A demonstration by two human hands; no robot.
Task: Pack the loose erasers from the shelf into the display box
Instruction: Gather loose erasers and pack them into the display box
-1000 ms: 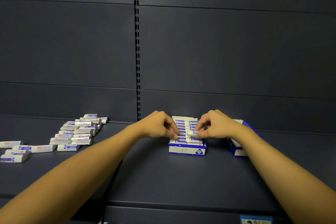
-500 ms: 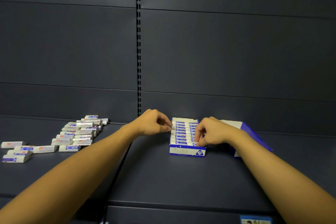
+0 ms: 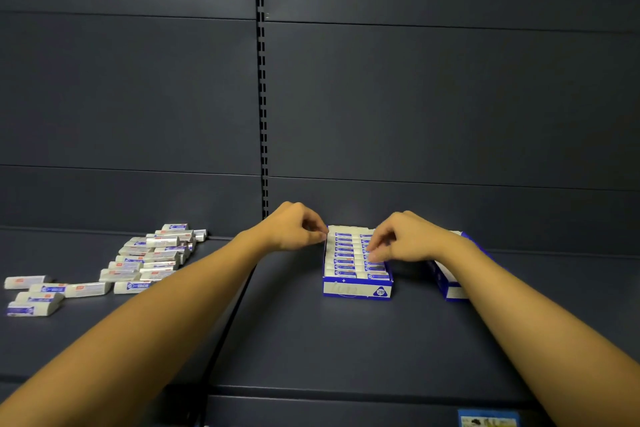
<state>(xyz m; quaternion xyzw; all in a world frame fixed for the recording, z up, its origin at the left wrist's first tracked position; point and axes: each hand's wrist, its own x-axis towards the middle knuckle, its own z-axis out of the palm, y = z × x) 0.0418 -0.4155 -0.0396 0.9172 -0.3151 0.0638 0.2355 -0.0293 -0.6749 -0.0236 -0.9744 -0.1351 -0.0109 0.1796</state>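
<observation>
Dark grey metal shelving (image 3: 311, 340) with a slotted upright fills the scene. At far left, loose white erasers in blue-and-white paper sleeves (image 3: 145, 260) lie in rough rows on the shelf. Right of them, the left hand (image 3: 294, 227), fingers curled narrow, touches the far left corner of the blue-and-white cardboard display box (image 3: 356, 289), which holds two rows of erasers. The right hand (image 3: 405, 237) pinches down on an eraser in the box's right row. A second blue-and-white box (image 3: 450, 284) sits just beside, partly hidden by the right forearm.
</observation>
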